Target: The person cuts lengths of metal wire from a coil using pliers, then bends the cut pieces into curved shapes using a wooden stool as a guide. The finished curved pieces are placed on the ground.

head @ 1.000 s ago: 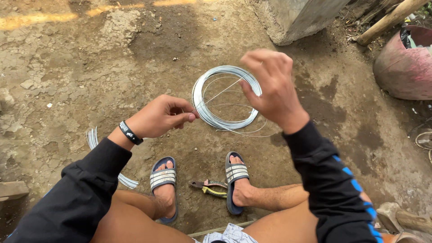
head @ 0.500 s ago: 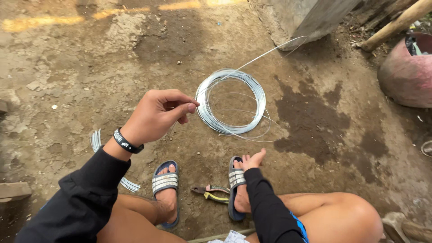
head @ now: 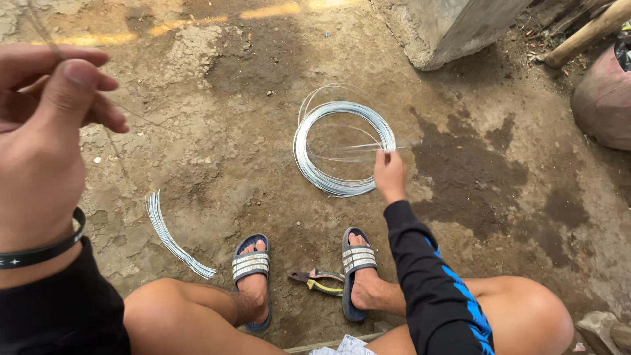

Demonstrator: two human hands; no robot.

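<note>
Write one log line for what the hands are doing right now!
left hand: pinching wire end, raised | right hand: touching wire coil on ground | pliers: between feet

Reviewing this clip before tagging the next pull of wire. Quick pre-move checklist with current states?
1. Left hand pinching the wire end: ok, thumb pressed to fingers, a thin strand leads away from it.
2. Right hand on the coil: ok, fingers at its near right edge.
3. Coil lying flat on the ground: ok, though a few loops have sprung loose at the top.
4. Strand free of snags between hand and coil: cannot tell, too thin to trace.
5. Pliers within reach: ok, on the ground between the sandals.
6. Cut wire bundle clear of the coil: ok, lying apart near the left foot.
</note>
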